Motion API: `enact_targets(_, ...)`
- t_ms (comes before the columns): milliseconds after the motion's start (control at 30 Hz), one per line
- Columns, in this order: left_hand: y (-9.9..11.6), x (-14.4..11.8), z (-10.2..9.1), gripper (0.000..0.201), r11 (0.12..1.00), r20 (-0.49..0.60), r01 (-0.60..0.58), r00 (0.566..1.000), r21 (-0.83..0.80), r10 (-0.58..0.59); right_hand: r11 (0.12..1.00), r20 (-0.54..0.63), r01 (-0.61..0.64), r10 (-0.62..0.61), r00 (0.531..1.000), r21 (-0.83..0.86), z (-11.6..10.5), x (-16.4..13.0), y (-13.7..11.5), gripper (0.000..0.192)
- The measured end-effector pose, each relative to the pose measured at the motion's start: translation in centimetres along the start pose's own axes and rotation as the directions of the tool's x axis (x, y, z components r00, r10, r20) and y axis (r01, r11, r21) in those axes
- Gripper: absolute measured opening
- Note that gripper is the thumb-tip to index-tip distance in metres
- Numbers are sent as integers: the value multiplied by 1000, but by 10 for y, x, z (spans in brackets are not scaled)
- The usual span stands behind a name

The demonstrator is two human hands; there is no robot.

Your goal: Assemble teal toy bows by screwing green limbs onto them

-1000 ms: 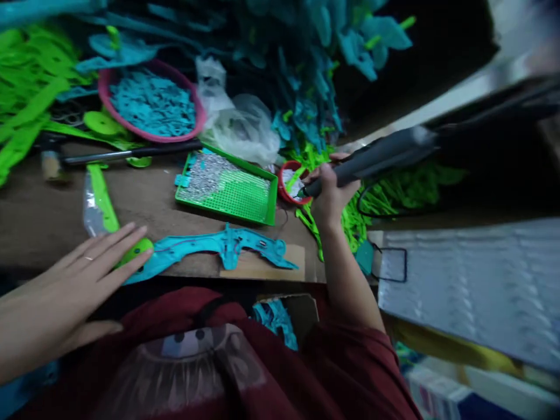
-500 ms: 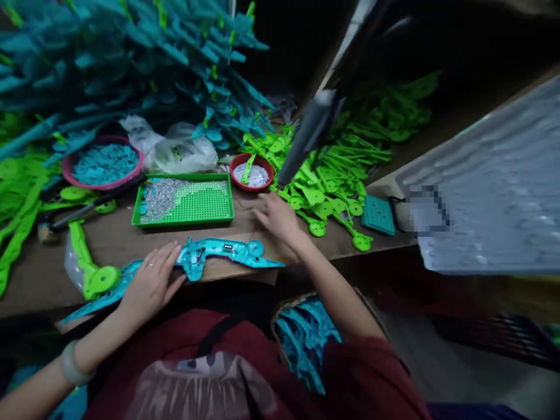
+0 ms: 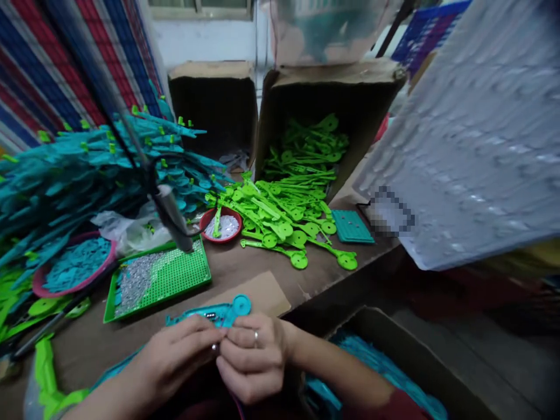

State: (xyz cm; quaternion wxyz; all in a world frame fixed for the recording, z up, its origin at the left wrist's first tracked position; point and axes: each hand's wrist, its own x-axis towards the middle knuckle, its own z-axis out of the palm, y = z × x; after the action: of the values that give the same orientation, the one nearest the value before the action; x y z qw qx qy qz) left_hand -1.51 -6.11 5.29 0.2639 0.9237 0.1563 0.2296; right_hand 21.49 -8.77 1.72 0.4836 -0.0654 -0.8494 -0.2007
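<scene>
My left hand (image 3: 177, 353) and my right hand (image 3: 256, 353) meet at the table's front edge, fingertips pinched together. A small shiny silver piece (image 3: 214, 347) shows between them; its kind is unclear. Thin reddish and blue wires (image 3: 237, 402) hang down from under my right hand, whose fingers are curled closed. Just behind the fingers lies a blue plastic shell half (image 3: 242, 304), hollow side up, with a round end and a small dark part inside. My hands hide its near side and much of its length.
A green perforated tray (image 3: 205, 279) of small silver pieces stands left, beside a pink bowl (image 3: 38, 287) of blue parts. Behind are a red bowl (image 3: 203, 234), green plastic parts (image 3: 280, 216) and a hanging grey tool (image 3: 172, 219). A carton (image 3: 420, 356) of blue parts stands lower right.
My right hand has come back from near the red bowl to meet my left hand. The left hand has left its flat rest on the blue shell and now pinches. The view has shifted.
</scene>
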Motion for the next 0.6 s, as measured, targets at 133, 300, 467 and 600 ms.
enact_targets(133, -5, 36, 11, 20, 962, 64, -170, 985, 214, 160, 817, -77, -506, 544, 836, 276, -15, -18, -14, 27)
enact_targets(300, -6, 70, 16, 28, 719, 181, -297, 955, 628, 236, -62, 194, -674, 973, 122, 736, -16, -33, -10, 35)
enact_targets(467, -16, 87, 23, 24, 963, 142, -34, 990, 269, -5, -452, 606, -587, 791, 85, 672, -9, -24, -2, 57)
enact_targets(600, -20, 90, 24, 21, 915, 30, 388, 922, -109, -387, -312, 449, -692, 893, 19, 651, 0, -22, -10, 44)
